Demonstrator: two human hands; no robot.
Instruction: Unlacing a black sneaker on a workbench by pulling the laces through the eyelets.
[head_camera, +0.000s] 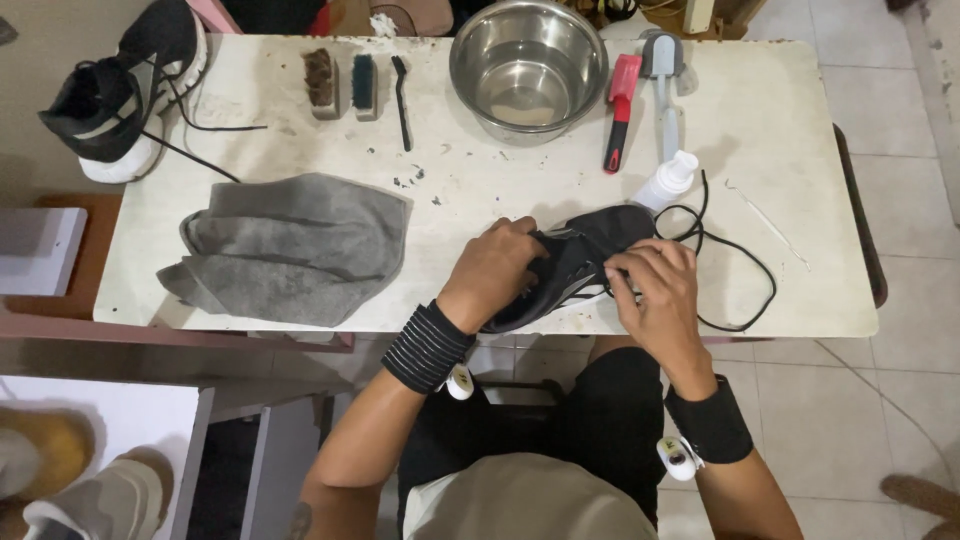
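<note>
A black shoe (575, 270) is held by both hands at the front edge of the table (800, 150), a little right of the middle. The left hand (492, 272) is closed around the heel end of the shoe, with the fingers tucked into its opening. The right hand (655, 290) is closed on the shoe's front part, where the lace (740, 270) comes out; whether the lace itself is pinched cannot be told, because the fingers cover that spot. The lace lies in a loose loop on the table to the right of the shoe.

Just behind the shoe a small white bottle (668, 180) is seen, touching or nearly touching the toe. Its contents cannot be seen.

At the back of the table a steel bowl (528, 65) is placed. It looks empty, or perhaps a little clear water is in it; the shine makes it hard to tell. To the right of the bowl a red brush (620, 110) and a grey brush (662, 85) are laid side by side. To the left of the bowl a thin black brush (401, 100), a dark brush (364, 85) and a brown brush (320, 80) are lined up.

A grey cloth (290, 250) is spread, crumpled, on the left half of the table. A second shoe (125, 90), black with a white sole, is set on the far left corner, well apart from the hands.
</note>
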